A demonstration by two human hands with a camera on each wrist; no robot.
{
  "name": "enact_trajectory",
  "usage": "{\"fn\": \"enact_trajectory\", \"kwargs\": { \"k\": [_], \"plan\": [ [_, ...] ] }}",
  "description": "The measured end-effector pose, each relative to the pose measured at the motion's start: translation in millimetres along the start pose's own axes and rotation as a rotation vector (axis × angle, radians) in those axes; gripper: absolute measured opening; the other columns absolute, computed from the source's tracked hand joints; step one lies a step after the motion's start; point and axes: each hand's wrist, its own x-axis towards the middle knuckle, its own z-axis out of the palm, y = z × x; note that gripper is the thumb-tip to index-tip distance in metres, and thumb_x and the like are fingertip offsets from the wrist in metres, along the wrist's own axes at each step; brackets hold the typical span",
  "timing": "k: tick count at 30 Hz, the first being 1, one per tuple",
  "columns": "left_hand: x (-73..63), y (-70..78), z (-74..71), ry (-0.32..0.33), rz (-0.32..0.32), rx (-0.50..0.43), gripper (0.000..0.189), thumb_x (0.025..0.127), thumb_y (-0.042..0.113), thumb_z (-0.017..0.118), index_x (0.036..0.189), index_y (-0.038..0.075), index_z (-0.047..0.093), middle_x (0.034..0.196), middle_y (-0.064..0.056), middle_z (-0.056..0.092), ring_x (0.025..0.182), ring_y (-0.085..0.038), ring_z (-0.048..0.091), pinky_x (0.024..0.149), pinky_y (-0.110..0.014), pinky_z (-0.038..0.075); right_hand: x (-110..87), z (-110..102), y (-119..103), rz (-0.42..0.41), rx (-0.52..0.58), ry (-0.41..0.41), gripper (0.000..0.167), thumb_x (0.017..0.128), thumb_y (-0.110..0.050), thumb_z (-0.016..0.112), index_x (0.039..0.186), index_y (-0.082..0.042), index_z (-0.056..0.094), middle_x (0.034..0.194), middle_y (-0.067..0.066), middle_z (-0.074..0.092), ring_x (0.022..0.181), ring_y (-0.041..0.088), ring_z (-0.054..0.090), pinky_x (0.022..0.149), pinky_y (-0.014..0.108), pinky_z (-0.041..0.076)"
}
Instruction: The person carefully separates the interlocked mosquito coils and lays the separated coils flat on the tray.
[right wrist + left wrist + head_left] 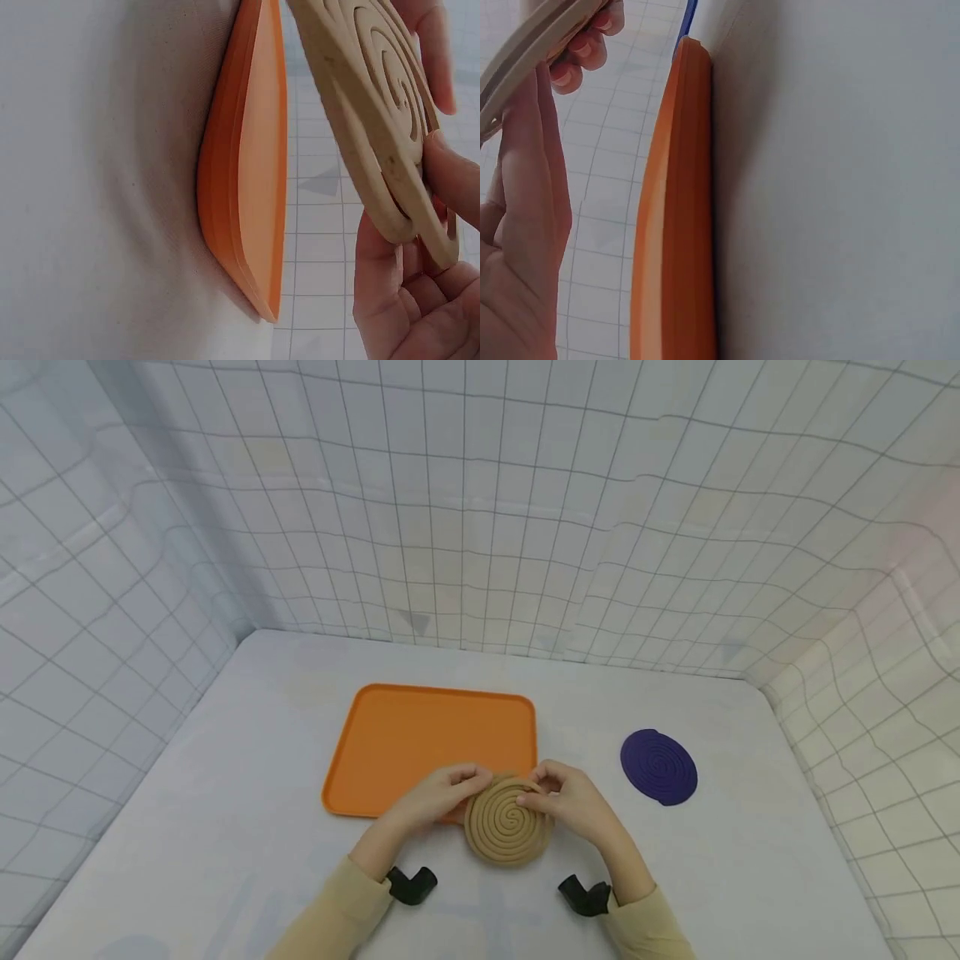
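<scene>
Coiling inward in thick tan rings with narrow dark gaps, the round spiral mat is held up at the orange tray's near right corner; left hand and right hand pinch its rim, thumbs and fingers nearly together.

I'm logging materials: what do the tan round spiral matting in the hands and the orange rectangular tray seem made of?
Tan round spiral matting: matte, perhaps rubber or silicone, from its rounded, shine-free coils. Orange rectangular tray: probably smooth moulded plastic, judging by its even colour and rounded corners.
</scene>
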Motion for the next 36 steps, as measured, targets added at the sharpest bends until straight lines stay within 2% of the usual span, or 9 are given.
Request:
{"fn": "enact_trajectory", "kwargs": {
  "k": [3, 7, 11, 15, 18, 21, 26, 30, 36],
  "plan": [
    [0.4, 5.0, 0.3, -0.009, 0.003, 0.063, 0.038, 0.100, 0.039, 0.057, 0.117, 0.006, 0.062, 0.097, -0.005, 0.064, 0.077, -0.012, 0.059, 0.068, -0.026, 0.053, -1.6, 0, -3, 0.001, 0.005, -0.003, 0.027, 0.085, -0.027, 0.078, 0.094, -0.007, 0.062, 0.077, 0.000, 0.059, 0.073, 0.014, 0.053, 0.057, 0.021, 0.041],
    [-0.7, 6.9, 0.7, 0.024, 0.032, 0.089, 0.034, 0.100, 0.032, 0.058, 0.117, 0.004, 0.061, 0.102, -0.008, 0.067, 0.082, -0.013, 0.062, 0.071, -0.027, 0.054, -2.3, -1, -4, 0.006, 0.024, 0.026, 0.026, 0.085, -0.025, 0.078, 0.094, -0.006, 0.063, 0.077, 0.000, 0.060, 0.071, 0.012, 0.054, 0.058, 0.021, 0.044],
    [-1.2, 2.6, 0.7, 0.065, 0.074, 0.015, 0.037, 0.099, 0.023, 0.060, 0.126, -0.001, 0.055, 0.115, -0.016, 0.066, 0.092, -0.013, 0.065, 0.080, -0.029, 0.057, -0.4, 0, -2, 0.055, 0.113, 0.091, 0.024, 0.084, -0.019, 0.078, 0.093, -0.002, 0.064, 0.078, 0.001, 0.064, 0.067, 0.010, 0.056, 0.058, 0.021, 0.047],
    [-1.4, -2.4, 0.8, 0.079, 0.111, -0.110, 0.040, 0.100, 0.019, 0.057, 0.132, -0.005, 0.050, 0.118, -0.014, 0.064, 0.096, -0.011, 0.066, 0.083, -0.028, 0.057, 0.0, 1, 0, 0.108, 0.225, 0.133, 0.024, 0.084, -0.016, 0.078, 0.093, 0.001, 0.064, 0.076, -0.001, 0.063, 0.064, 0.008, 0.055, 0.056, 0.022, 0.046],
    [-2.2, -3.3, 0.2, 0.072, 0.111, -0.182, 0.038, 0.102, 0.023, 0.053, 0.126, -0.006, 0.053, 0.112, -0.007, 0.064, 0.096, -0.012, 0.066, 0.079, -0.030, 0.059, -0.6, 0, 2, 0.095, 0.247, 0.103, 0.025, 0.084, -0.016, 0.078, 0.093, 0.001, 0.063, 0.074, -0.002, 0.062, 0.062, 0.008, 0.054, 0.056, 0.022, 0.046],
    [-2.8, -1.7, -0.7, 0.061, 0.081, -0.198, 0.036, 0.102, 0.026, 0.055, 0.119, -0.005, 0.058, 0.105, -0.002, 0.066, 0.090, -0.012, 0.067, 0.073, -0.028, 0.059, -1.9, -1, 2, 0.038, 0.231, 0.014, 0.025, 0.084, -0.016, 0.078, 0.094, 0.001, 0.063, 0.074, -0.002, 0.065, 0.065, 0.008, 0.057, 0.059, 0.022, 0.047],
    [-3.2, 1.0, -1.9, -0.013, 0.027, -0.129, 0.036, 0.098, 0.022, 0.062, 0.122, -0.005, 0.061, 0.105, -0.005, 0.070, 0.083, -0.012, 0.068, 0.069, -0.027, 0.058, -3.8, 0, 4, -0.042, 0.172, -0.100, 0.023, 0.085, -0.016, 0.077, 0.093, 0.001, 0.063, 0.077, 0.001, 0.067, 0.068, 0.007, 0.059, 0.062, 0.021, 0.049],
    [-3.2, 2.6, -1.7, -0.058, 0.017, -0.052, 0.037, 0.098, 0.023, 0.063, 0.123, -0.005, 0.062, 0.110, -0.010, 0.070, 0.082, -0.012, 0.066, 0.067, -0.026, 0.057, -3.5, 1, 3, -0.068, 0.132, -0.113, 0.021, 0.085, -0.016, 0.078, 0.091, -0.001, 0.064, 0.078, 0.000, 0.064, 0.069, 0.006, 0.058, 0.063, 0.020, 0.047],
    [-1.3, 3.8, -1.9, -0.080, 0.025, 0.076, 0.033, 0.097, 0.026, 0.064, 0.116, -0.001, 0.067, 0.108, -0.008, 0.070, 0.085, -0.011, 0.064, 0.069, -0.027, 0.055, -4.2, 2, 0, -0.096, 0.078, -0.104, 0.016, 0.084, -0.015, 0.078, 0.088, -0.004, 0.066, 0.082, 0.000, 0.062, 0.075, 0.008, 0.059, 0.068, 0.021, 0.047]
  ]
}}
